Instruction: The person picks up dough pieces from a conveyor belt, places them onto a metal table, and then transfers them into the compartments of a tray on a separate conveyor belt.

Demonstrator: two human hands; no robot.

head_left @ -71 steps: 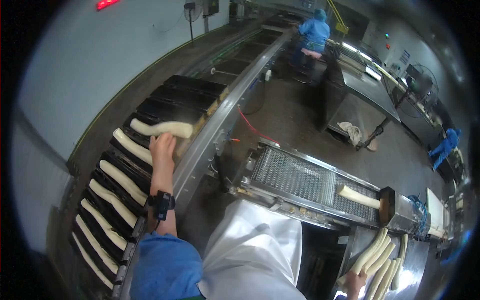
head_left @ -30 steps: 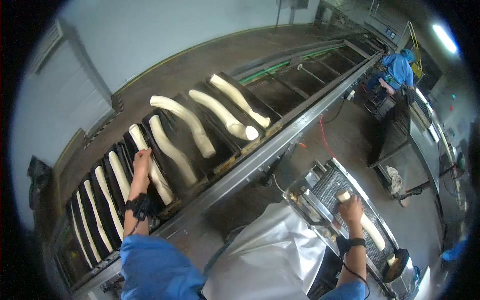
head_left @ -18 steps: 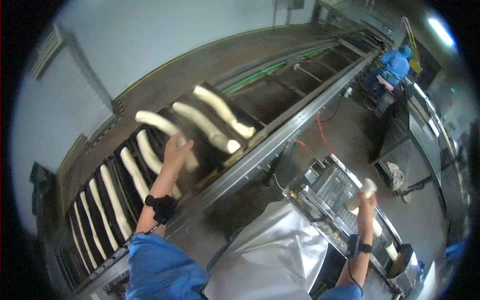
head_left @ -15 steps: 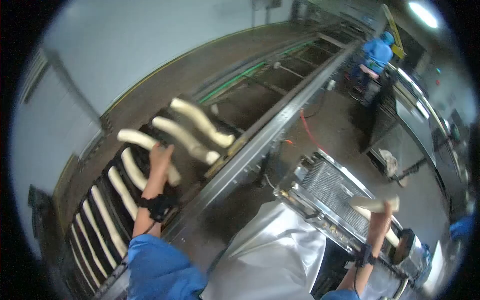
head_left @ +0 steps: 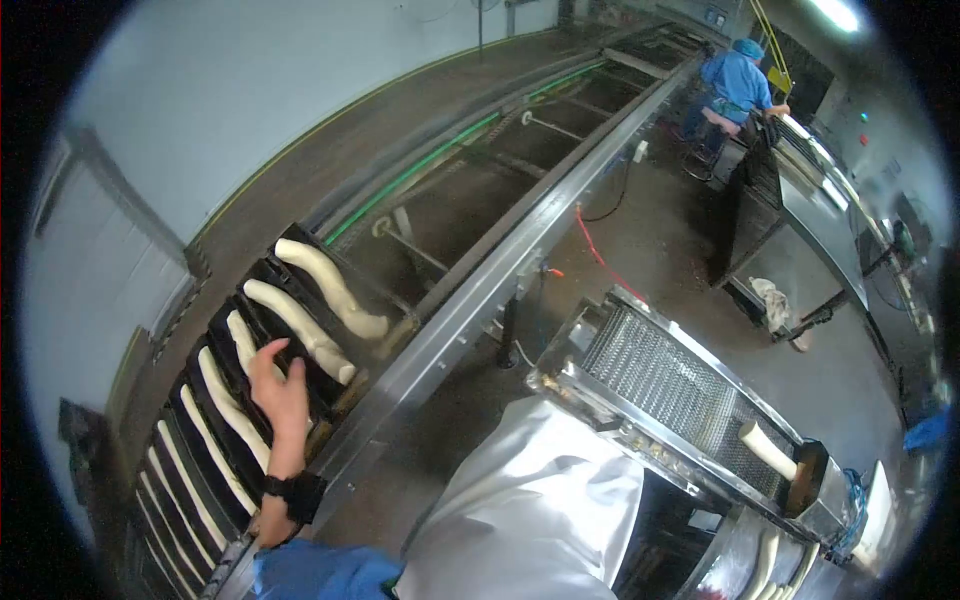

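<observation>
My left hand (head_left: 281,392) here, fingers loosely parted over roll (head_left: 239,335), left of rail (head_left: 507,268); my right's unseen, can't tell. Light touch seems best: straighten, don't dent.

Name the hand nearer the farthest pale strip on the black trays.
Left: left hand over the black trays, with one strip between it and the farthest pale strip; right hand out of view.

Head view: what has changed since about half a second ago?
The black trays have slid along the metal rail toward the lower left. The left hand went with them; it gripped the third strip from the far end and now spreads open there, contact unclear. The right hand, holding a strip over the mesh belt earlier, has left view. The co-worker remains beyond.
</observation>
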